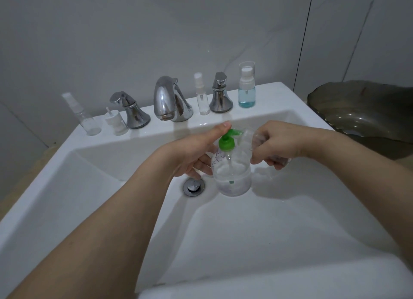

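Grey wall tiles back a white sink [274, 90], and from my remote seat I watch both hands working over its basin, just right of the drain [193, 187]. My left hand [190, 153] grips a clear pump bottle [232, 178], fingers curled round its far side and the thumb laid on the green pump head [227, 142]. My right hand [283, 142] wraps a small clear bottle [250, 137], fingers closed round it, tipped so one end sits just beside the pump's nozzle.

I judge this as a decanting job in its early part. The two bottles are lined up and the thumb is placed to press, but I can't tell whether anything has gone into the small bottle, which looks clear. The pump bottle seems to hold little. Pumping, and then closing the small bottle, look left to do.

On the ledge stand the faucet [169, 99], two spray bottles [202, 95] [82, 115] and a bottle of blue liquid [246, 86].

As for writing, the pump bottle has faint purple print on its shoulder and a small green square lower down. Both are too blurred to read, and no brand shows anywhere.
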`<state>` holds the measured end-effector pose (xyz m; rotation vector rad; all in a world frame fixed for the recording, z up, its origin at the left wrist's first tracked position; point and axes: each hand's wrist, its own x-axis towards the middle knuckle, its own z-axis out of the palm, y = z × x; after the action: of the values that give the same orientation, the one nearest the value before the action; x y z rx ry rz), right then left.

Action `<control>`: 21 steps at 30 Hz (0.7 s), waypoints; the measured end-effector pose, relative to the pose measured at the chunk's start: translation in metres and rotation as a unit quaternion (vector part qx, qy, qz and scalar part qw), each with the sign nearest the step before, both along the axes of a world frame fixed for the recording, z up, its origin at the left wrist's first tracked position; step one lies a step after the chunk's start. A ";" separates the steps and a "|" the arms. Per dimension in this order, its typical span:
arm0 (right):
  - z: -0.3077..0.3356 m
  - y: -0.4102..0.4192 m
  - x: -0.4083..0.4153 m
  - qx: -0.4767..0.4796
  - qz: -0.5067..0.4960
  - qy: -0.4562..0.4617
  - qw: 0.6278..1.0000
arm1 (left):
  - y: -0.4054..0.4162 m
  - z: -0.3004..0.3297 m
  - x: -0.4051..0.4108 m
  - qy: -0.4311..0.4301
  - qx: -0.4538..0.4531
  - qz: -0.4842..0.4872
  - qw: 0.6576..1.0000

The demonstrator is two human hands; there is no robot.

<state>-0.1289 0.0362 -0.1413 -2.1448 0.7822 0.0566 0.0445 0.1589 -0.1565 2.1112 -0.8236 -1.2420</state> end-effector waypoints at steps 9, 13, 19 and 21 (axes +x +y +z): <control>0.000 -0.001 0.000 0.000 0.001 -0.008 1.000 | -0.002 -0.003 -0.003 0.035 -0.023 0.018 0.999; 0.000 -0.001 0.000 0.002 0.002 -0.008 1.000 | -0.002 -0.006 -0.003 0.041 -0.053 0.027 0.997; -0.001 -0.002 0.000 0.003 0.003 -0.010 1.000 | -0.002 -0.004 -0.008 0.050 -0.074 0.031 0.996; -0.001 -0.002 -0.001 0.004 0.005 -0.003 1.000 | -0.001 -0.004 -0.007 0.054 -0.075 0.031 0.995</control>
<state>-0.1295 0.0342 -0.1422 -2.1403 0.7673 0.0584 0.0377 0.1574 -0.1603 1.9179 -0.7737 -1.2118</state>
